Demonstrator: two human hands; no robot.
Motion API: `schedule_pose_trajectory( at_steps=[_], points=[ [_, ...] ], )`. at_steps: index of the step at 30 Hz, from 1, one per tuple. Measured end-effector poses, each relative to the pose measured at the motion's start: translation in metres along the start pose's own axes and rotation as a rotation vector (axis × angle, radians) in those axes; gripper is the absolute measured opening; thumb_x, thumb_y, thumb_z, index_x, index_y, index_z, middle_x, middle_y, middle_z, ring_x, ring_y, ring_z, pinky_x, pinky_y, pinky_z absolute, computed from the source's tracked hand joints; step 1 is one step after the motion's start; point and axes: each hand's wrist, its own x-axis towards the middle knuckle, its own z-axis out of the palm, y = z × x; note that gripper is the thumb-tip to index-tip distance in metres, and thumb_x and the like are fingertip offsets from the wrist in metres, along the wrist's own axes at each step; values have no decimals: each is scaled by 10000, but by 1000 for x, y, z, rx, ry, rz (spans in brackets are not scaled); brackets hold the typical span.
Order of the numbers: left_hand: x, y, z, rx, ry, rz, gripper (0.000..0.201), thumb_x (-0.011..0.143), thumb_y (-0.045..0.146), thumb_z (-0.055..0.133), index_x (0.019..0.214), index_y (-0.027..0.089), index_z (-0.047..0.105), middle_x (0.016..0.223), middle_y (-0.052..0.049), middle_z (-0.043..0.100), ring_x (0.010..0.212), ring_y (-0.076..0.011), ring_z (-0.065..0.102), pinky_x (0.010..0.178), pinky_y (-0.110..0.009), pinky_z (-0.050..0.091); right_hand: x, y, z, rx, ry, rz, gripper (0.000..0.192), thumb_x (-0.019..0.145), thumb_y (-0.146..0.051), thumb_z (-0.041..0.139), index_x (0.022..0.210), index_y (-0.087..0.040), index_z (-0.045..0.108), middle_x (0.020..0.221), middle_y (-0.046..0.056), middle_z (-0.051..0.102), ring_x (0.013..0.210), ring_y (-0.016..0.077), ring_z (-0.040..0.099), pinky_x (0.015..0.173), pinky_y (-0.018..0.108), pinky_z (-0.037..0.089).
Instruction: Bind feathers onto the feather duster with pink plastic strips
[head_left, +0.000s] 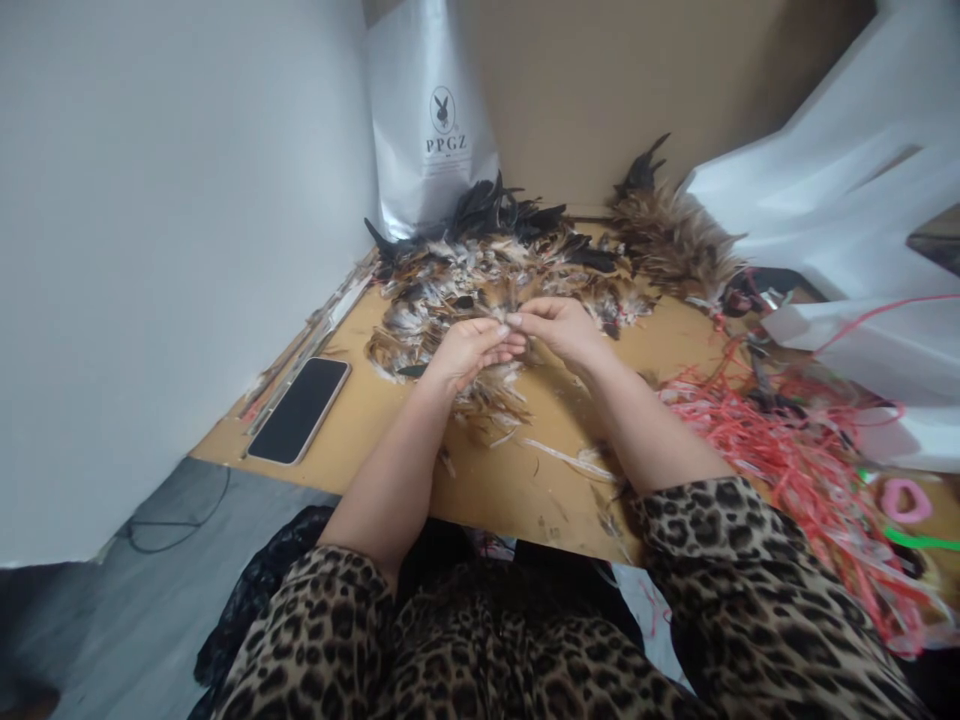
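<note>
Where the hands meet: both come together fingertip to fingertip above the feather pile, near the middle of the board.
Feathers in hand: a small bunch of brown feathers [491, 390] hangs below the left hand, its tips fanning down onto the board.
Left hand [472, 350]: fingers curled in and closed around the top of the bunch.
Right hand [559, 325]: fingers bent, thumb and forefinger pinched at the left hand's fingertips; what they grip is too small to tell.
Feather pile [487, 270]: loose brown, white and black feathers spread just behind the hands.
Feather bundle [671, 235]: a denser brown clump lies further right, beside the pile.
Board [517, 480]: tan, with stray feathers scattered on it.
Phone [300, 408]: lies face up, screen dark, at the board's left edge, well apart from the hands.
Red string [787, 450]: a tangled heap to the right of the right forearm.
White bag [431, 110]: stands upright behind the pile, against the wall.
Sleeves: leopard print on both arms.
</note>
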Motion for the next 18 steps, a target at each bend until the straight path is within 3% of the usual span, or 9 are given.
schedule_pose_trajectory(
  at_steps=[9,18],
  points=[
    [-2,0,0,103,-102,-28,263,667,325,751,732,81,679,696,-80,693,609,-96,646,617,-180,507,-3,-4,7,233,-16,133,354,475,-378,835,620,-138,618,559,2,599,519,93,514,519,228,417],
    [1,-2,5,186,109,70,206,676,281,736,738,98,666,713,-68,702,629,-108,664,576,-168,497,-2,5,22,131,193,23,319,562,-400,769,586,-154,567,548,-39,538,513,71,450,524,214,374]
  ],
)
